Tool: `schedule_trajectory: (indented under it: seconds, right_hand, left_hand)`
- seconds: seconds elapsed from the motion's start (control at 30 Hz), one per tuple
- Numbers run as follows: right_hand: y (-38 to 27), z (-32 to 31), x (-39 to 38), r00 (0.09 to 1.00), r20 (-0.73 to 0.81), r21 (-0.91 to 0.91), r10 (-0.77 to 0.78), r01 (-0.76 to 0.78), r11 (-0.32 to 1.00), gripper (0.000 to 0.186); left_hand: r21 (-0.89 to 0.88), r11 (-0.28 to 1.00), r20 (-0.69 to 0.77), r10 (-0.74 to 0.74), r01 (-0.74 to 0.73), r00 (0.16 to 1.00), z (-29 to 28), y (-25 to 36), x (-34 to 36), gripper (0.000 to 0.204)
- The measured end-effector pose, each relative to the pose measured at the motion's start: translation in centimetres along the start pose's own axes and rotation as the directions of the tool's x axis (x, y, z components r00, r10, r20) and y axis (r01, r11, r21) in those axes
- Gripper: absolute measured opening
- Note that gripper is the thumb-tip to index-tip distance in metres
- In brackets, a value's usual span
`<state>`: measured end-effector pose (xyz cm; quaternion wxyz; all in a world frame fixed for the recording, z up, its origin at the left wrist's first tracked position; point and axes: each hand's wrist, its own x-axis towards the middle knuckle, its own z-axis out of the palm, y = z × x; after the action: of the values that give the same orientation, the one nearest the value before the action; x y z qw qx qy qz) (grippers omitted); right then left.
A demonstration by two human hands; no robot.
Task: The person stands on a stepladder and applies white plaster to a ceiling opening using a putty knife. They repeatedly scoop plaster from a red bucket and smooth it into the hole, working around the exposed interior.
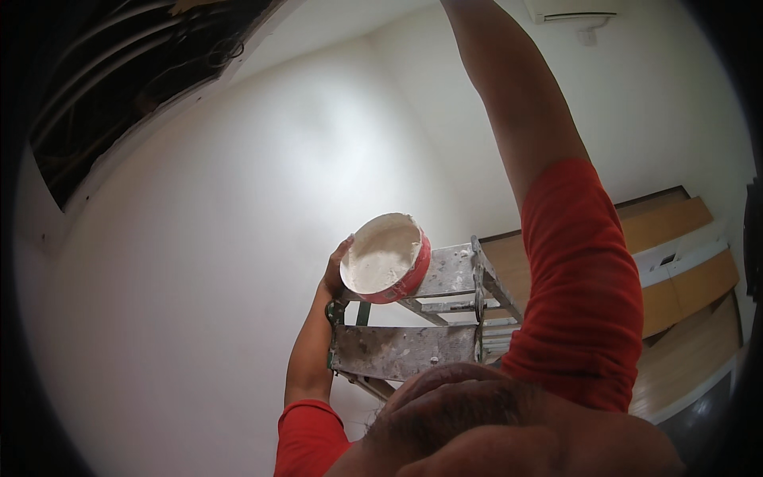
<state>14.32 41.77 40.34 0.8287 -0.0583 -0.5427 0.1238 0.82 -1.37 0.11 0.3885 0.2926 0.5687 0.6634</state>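
Left hand (pixel 337 264) is gripping the red tub (pixel 412 281) by its side, at the stepladder's (pixel 409 351) top; one-handed hold may be risking tipping, spilling white paste (pixel 383 256). Right hand isn't showing; can't tell its grip.

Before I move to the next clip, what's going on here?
A person in red sleeves has the left hand on the side of a tilted red tub with pale paste inside. The tub is at a spattered ladder; whether it rests there is unclear. The right arm is raised out of frame, its hand unseen.
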Motion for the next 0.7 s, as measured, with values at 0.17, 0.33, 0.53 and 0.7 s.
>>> schedule_trajectory:
  seconds: [0.17, 0.33, 0.53, 0.7]
  right_hand:
    - [-0.8, -1.3, 1.7, 0.999, 0.027, -0.031, -0.016, 0.017, 0.999, 0.024]
    - [-2.0, -3.3, 4.2, 0.996, 0.073, -0.080, -0.054, 0.060, 0.995, 0.026]
    - [-5.2, -8.6, 8.6, 0.966, 0.239, -0.166, -0.102, 0.145, 0.975, 0.032]
    - [-15.0, -15.5, 4.8, 0.949, 0.308, 0.063, 0.067, -0.091, 0.994, 0.032]
  left_hand:
    - [-0.001, 1.000, 0.030, 0.021, -0.021, 0.999, -0.3, -0.3, 0.0, 0.062]
    - [-0.018, 1.000, 0.069, 0.008, -0.007, 0.998, 0.0, -0.1, -0.1, 0.062]
    - [-0.011, 1.000, 0.146, 0.029, -0.028, 0.989, -0.8, 0.1, 1.3, 0.063]
    - [-0.093, 0.996, 0.045, 0.007, -0.003, 0.999, 1.4, -0.1, -0.7, 0.064]
